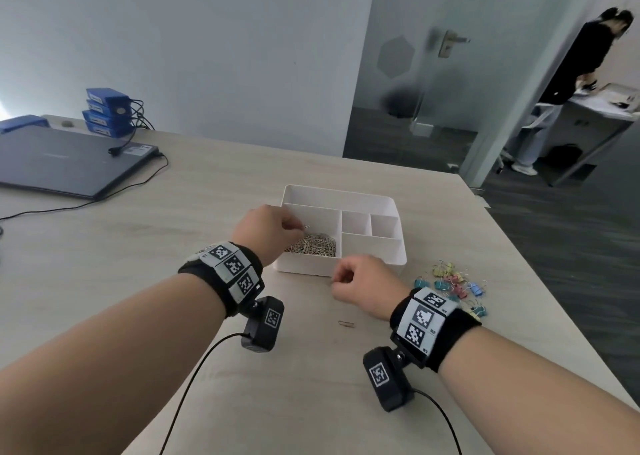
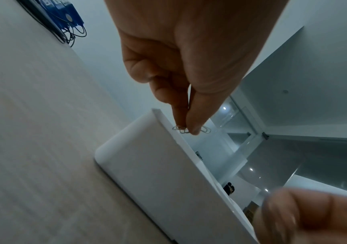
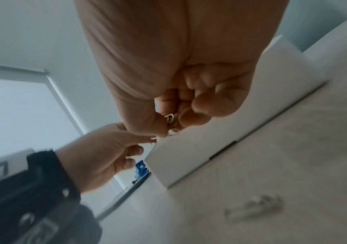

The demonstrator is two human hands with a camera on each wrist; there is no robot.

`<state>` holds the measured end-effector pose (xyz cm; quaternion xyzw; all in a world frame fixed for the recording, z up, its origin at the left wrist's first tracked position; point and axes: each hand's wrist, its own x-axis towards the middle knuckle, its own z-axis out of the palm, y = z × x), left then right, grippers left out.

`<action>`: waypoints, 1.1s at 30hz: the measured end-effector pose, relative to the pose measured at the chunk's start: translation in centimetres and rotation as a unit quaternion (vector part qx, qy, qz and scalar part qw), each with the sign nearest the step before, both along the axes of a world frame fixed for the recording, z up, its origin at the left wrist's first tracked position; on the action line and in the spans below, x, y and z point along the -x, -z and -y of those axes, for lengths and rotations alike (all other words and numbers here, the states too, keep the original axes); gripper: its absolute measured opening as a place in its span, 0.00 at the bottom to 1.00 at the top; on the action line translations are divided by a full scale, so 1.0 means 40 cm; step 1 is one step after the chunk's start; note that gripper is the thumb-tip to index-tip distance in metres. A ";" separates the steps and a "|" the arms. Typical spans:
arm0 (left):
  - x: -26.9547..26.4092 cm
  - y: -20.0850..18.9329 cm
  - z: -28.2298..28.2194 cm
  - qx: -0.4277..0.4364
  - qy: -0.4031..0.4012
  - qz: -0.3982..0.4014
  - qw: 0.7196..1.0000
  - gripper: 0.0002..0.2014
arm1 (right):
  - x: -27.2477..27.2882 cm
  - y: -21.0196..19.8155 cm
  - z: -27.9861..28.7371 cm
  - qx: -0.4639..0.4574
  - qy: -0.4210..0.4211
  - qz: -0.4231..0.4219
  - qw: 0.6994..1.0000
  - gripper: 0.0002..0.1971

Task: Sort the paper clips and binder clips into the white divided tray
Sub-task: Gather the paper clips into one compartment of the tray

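The white divided tray (image 1: 367, 201) stands mid-table; its near-left compartment holds a heap of paper clips (image 1: 313, 245). My left hand (image 1: 289, 227) hovers over that compartment and pinches a silver paper clip (image 2: 191, 129) between thumb and fingertips. My right hand (image 1: 341, 283) is curled just in front of the tray's near wall and holds paper clips (image 3: 171, 121) in its fingers. One loose paper clip (image 1: 346, 323) lies on the table between my wrists. A pile of coloured binder clips (image 1: 452, 285) lies right of the tray, beside my right wrist.
A closed laptop (image 1: 65, 162) with a cable lies at the far left, blue boxes (image 1: 107, 111) stacked behind it. The table's right edge (image 1: 540, 267) runs close past the binder clips. A person (image 1: 575, 84) stands at another desk beyond the glass door.
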<state>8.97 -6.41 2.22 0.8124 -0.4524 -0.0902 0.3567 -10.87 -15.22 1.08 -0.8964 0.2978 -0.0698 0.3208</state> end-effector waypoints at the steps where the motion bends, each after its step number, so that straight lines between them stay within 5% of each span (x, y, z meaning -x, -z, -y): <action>1: -0.002 0.007 -0.001 -0.002 -0.005 -0.003 1.000 0.04 | -0.012 -0.009 0.006 0.008 0.014 0.026 1.000 0.04; 7: 0.001 0.036 -0.034 0.037 -0.023 -0.049 0.998 0.07 | -0.099 -0.041 0.062 0.043 0.093 0.091 0.991 0.02; 15: 0.041 0.049 -0.090 0.072 -0.020 -0.107 0.991 0.03 | -0.116 -0.021 0.068 0.041 0.083 0.068 0.993 0.05; 24: 0.179 0.054 -0.060 -0.139 0.150 -0.032 0.978 0.03 | 0.067 0.000 0.069 0.019 0.130 0.101 0.986 0.06; 29: 0.251 0.063 -0.016 -0.220 0.175 0.012 0.959 0.10 | 0.158 0.026 0.056 -0.029 0.156 0.121 0.980 0.10; 33: 0.270 0.074 -0.003 -0.269 0.181 0.041 0.945 0.04 | 0.197 0.038 0.042 -0.048 0.157 0.122 0.979 0.10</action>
